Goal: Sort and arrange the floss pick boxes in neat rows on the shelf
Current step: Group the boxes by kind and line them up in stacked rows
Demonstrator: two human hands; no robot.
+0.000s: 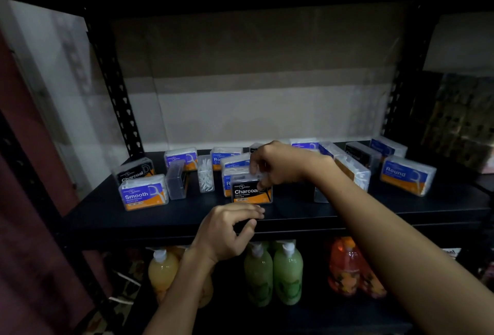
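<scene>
Floss boxes (pixel 407 174) scattered, black shelf (pixel 374 207) | right hand (pixel 278 163) grips Charcoal box (pixel 250 191) | left hand (pixel 230 230) empty

Roughly fourteen floss pick boxes (pixel 143 192), four bottles (pixel 287 273).

**Dim shelf, dark and bent edges**

The scene is dim. Soft light falls on the pale back wall (pixel 267 110) and the box labels; the shelf (pixel 160 217) surface is near black. Corners fade to black, uprights bow outward, and fine print blurs.
</scene>
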